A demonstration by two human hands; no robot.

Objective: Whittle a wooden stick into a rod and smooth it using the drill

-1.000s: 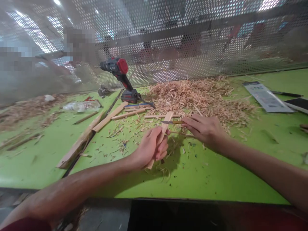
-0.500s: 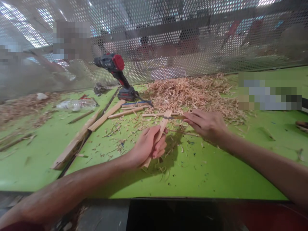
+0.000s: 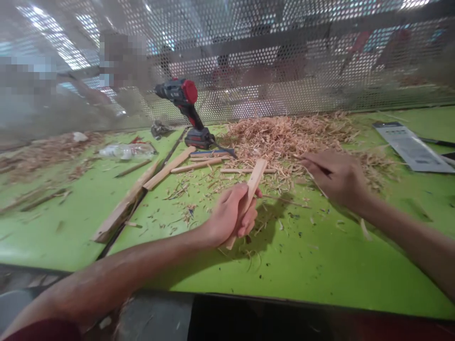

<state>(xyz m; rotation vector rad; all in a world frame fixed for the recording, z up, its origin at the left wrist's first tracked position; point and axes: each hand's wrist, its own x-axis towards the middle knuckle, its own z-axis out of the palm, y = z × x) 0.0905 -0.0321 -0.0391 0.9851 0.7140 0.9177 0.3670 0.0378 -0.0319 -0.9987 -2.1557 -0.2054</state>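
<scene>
- Strip (image 3: 258,174): pale, flat wood, held above the desk (image 3: 284,274), tilted, far end up and away from the person.
- Left hand (image 3: 232,210): wrapped round the strip's lower half, thumb on top; a short butt end shows below the fist.
- Right hand (image 3: 334,177): fingers pinched, apparently on the knife (image 3: 297,157); only a blurred stub shows, blade not made out.
- Change: half a second ago the blade lay across the strip's upper end. The right hand has since swung off to the right, well apart from it. Reads as a break between strokes; no cutting at this instant, the strip's grip unchanged.
- Just beyond the strip: a thin stick (image 3: 231,171), then the shavings (image 3: 295,135) heaped toward the mesh (image 3: 256,90).
- Left of the heap: drill (image 3: 190,109), standing on its battery.
- Far right: a flat packet (image 3: 408,144).
</scene>
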